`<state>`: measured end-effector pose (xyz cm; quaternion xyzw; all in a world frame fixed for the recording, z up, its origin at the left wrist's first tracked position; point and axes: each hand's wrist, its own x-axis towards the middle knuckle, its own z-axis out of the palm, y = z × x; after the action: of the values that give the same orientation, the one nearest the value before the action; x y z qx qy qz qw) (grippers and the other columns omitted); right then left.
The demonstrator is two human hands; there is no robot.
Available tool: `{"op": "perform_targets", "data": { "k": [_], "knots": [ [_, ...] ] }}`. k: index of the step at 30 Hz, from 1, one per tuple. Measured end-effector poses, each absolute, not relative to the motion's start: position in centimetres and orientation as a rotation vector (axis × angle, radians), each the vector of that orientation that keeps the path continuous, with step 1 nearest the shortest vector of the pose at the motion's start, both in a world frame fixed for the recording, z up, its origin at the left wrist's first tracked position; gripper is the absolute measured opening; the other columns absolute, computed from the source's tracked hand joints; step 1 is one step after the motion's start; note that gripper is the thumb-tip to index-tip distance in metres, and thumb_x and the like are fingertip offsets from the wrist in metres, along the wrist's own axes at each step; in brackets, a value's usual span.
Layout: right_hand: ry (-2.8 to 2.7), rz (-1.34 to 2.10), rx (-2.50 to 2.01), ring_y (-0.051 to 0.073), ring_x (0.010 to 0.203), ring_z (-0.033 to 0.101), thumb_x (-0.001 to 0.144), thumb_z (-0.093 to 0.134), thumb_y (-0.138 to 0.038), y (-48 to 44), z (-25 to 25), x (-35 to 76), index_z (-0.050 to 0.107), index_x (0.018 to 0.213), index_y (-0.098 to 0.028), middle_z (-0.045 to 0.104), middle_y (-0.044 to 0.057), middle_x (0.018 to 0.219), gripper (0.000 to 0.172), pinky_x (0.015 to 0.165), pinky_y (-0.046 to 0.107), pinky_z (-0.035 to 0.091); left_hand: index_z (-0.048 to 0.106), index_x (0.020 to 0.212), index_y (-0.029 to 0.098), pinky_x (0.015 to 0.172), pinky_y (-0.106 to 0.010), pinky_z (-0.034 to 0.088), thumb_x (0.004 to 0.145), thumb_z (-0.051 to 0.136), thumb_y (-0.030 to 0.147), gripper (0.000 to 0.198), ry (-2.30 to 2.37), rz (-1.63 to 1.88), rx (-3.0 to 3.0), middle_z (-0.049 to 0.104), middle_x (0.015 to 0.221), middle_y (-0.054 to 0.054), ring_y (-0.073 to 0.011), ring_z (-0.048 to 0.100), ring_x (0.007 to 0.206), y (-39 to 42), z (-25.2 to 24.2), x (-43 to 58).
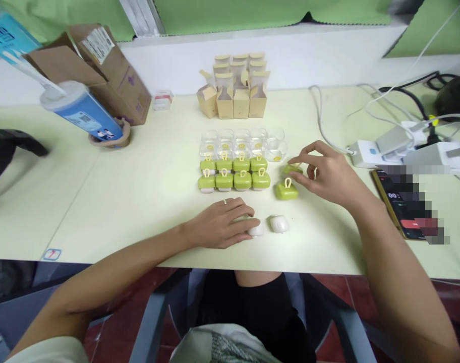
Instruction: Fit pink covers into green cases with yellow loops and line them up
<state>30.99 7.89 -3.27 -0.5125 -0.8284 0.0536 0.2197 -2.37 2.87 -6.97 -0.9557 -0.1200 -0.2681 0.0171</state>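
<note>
My left hand (226, 223) has its fingers curled over a small white case (256, 230) on the table. Just right of it lies a second white case (279, 224). My right hand (323, 171) pinches a green cover (291, 170) with a pale loop, near the tabletop. In front of that cover sits another green cover (286, 190), its loop upright. Two rows of green-capped cases (242, 180) with white undersides stand left of my right hand. Behind them are clear plastic containers (241, 143) with yellow round marks.
Open small cardboard boxes (225, 103) stand at the back. A brown carton (120, 80) and a blue canister (90, 116) are at the back left. Power strips (374, 153) with cables and a phone (398, 204) lie to the right. The table's front edge runs below my hands.
</note>
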Motion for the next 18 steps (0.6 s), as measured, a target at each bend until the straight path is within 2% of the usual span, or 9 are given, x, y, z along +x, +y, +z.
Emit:
{"op": "perform_targets", "data": {
  "k": [2, 6, 10, 12, 15, 18],
  "knots": [
    [-2.300, 0.208, -1.432, 0.017, 0.062, 0.067, 0.101, 0.070, -0.051, 8.1, -3.1, 31.7, 0.087, 0.121, -0.022, 0.073, 0.013, 0.119, 0.039, 0.088, 0.048, 0.061, 0.063, 0.126, 0.016, 0.090, -0.038, 0.059, 0.109, 0.065, 0.031, 0.022, -0.384, -0.853, -3.039, 0.079, 0.111, -0.010, -0.0237, 0.069, 0.099, 3.0, -7.0, -2.5],
    [-2.380, 0.364, -1.475, 0.021, 0.066, 0.071, 0.097, 0.073, -0.055, 8.5, -2.9, 32.8, 0.084, 0.126, -0.022, 0.072, 0.014, 0.115, 0.045, 0.088, 0.052, 0.064, 0.061, 0.127, 0.016, 0.089, -0.037, 0.059, 0.106, 0.061, 0.023, 0.022, -0.386, -0.905, -3.158, 0.078, 0.109, -0.010, -0.0220, 0.070, 0.096, 3.0, -7.0, -2.5],
    [-2.365, 0.465, -1.493, 0.024, 0.071, 0.075, 0.091, 0.077, -0.057, 8.7, -3.0, 33.8, 0.079, 0.127, -0.023, 0.069, 0.016, 0.122, 0.049, 0.085, 0.053, 0.066, 0.062, 0.128, 0.014, 0.091, -0.038, 0.061, 0.111, 0.066, 0.034, 0.027, -0.338, -0.895, -3.134, 0.079, 0.115, -0.013, -0.0234, 0.074, 0.101, 3.0, -7.4, -2.3],
    [-2.345, 0.490, -1.555, 0.024, 0.069, 0.075, 0.088, 0.081, -0.058, 8.7, -3.0, 34.2, 0.077, 0.121, -0.024, 0.073, 0.014, 0.114, 0.048, 0.081, 0.052, 0.065, 0.063, 0.125, 0.014, 0.092, -0.037, 0.062, 0.111, 0.067, 0.035, 0.026, -0.317, -0.952, -3.116, 0.080, 0.114, -0.012, -0.0227, 0.075, 0.101, 3.0, -7.7, -2.3],
    [-2.124, 0.463, -1.577, 0.024, 0.068, 0.074, 0.084, 0.091, -0.060, 8.5, -2.6, 33.8, 0.072, 0.109, -0.027, 0.077, 0.007, 0.096, 0.045, 0.070, 0.045, 0.060, 0.062, 0.128, 0.014, 0.095, -0.036, 0.066, 0.110, 0.069, 0.027, 0.023, -0.301, -1.144, -3.115, 0.081, 0.114, -0.014, -0.0218, 0.077, 0.105, 3.1, -8.1, -2.4],
    [-1.663, 0.520, -1.189, 0.020, 0.078, 0.076, 0.084, 0.098, -0.045, 7.6, -2.2, 31.3, 0.075, 0.117, -0.034, 0.078, 0.006, 0.119, 0.042, 0.069, 0.040, 0.062, 0.064, 0.136, 0.013, 0.098, -0.035, 0.069, 0.105, 0.078, 0.025, 0.036, -0.439, -1.502, -3.034, 0.082, 0.118, -0.015, -0.0213, 0.081, 0.111, 3.2, -8.0, -2.5]
  ]
}}
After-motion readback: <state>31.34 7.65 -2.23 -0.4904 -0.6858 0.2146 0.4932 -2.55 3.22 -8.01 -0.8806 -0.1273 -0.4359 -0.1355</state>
